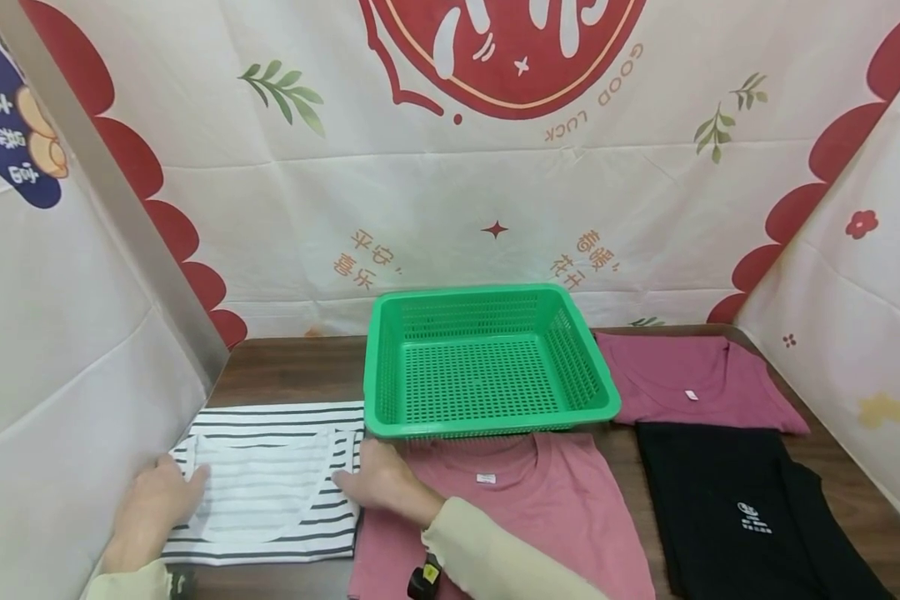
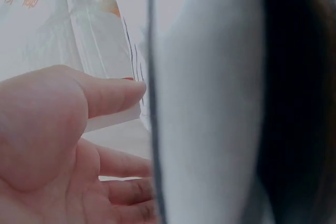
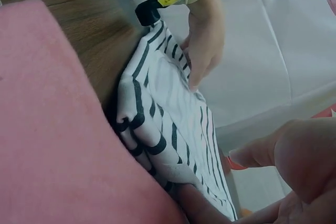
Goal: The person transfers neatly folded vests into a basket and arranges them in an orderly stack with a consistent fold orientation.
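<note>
Fingers (image 2: 123, 164) of the left hand (image 1: 157, 500) and right hand (image 1: 390, 483) met the side edges of the striped shirt (image 1: 262, 492), spread from the thumbs (image 3: 257, 151); it lay on the table (image 1: 292, 367), front-left of the green basket (image 1: 495, 426). Uneven lifting could likely have loosened its folds.

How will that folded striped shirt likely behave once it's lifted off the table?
The striped shirt will probably sag, given its soft-looking, rippled fabric. Its layers, loosely stacked at the edge in the right wrist view, might slide apart or unfold. Folded wide and flat, it seems unlikely to roll.
</note>
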The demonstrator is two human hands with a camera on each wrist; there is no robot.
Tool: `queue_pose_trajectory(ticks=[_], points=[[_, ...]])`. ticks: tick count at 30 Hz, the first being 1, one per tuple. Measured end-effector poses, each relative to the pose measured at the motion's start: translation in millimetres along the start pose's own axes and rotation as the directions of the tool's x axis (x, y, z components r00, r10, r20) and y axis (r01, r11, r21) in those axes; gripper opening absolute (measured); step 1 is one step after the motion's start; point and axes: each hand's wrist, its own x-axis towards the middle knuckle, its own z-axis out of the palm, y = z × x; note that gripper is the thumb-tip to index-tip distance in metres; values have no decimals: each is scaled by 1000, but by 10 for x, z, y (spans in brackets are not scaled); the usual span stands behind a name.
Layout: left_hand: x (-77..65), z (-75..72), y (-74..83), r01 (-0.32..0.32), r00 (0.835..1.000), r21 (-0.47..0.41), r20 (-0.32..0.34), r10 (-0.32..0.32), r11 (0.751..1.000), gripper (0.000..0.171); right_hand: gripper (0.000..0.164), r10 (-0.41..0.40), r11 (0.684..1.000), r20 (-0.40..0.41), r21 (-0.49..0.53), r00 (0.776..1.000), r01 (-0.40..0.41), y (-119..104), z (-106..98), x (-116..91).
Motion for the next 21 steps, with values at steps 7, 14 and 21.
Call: queue_pose_trajectory(ticks=[7,14,21], points=[[6,12,19,31,999,-27,-32,-32,999,75,25,-7,998,-7,55,1000,7,14,-4,13],[-3,3,54,59,997,-44,-39,-61,997,73,28,-6,959,51,283,999,-9,-44,0,-3],[10,16,34,80,996,-73,-43,-83,994,71,25,50,885,70,460,996,-77,-76,25,-13]])
